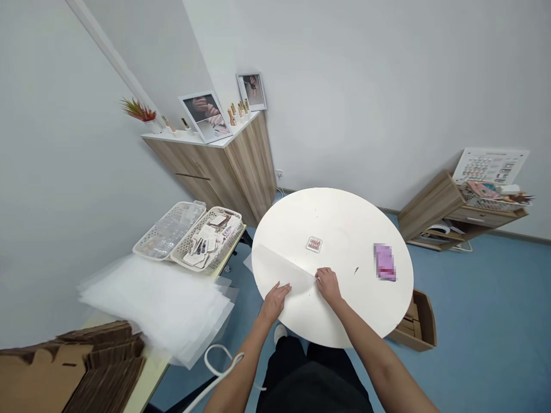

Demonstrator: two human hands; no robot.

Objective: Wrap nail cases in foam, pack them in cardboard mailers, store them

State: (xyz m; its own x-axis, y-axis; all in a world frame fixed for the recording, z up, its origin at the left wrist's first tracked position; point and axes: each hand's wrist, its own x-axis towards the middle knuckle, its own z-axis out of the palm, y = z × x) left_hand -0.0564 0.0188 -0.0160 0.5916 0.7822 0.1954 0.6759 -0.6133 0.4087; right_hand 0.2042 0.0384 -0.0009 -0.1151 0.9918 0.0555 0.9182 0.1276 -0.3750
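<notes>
My open left hand (275,302) and right hand (328,285) lie apart, palms down on one clear plastic sheet (282,269), which sits at the near edge of the round white table (365,229), neither hand clamping it. Beyond them are one small tray (314,244), apparently of press-on nails, and one pink packet (384,262), too blurred to make out.

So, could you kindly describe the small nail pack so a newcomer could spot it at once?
Start at the round white table. Just beyond the right hand lies a small pack of reddish false nails, unlike the larger blurred pink package further right.
</notes>
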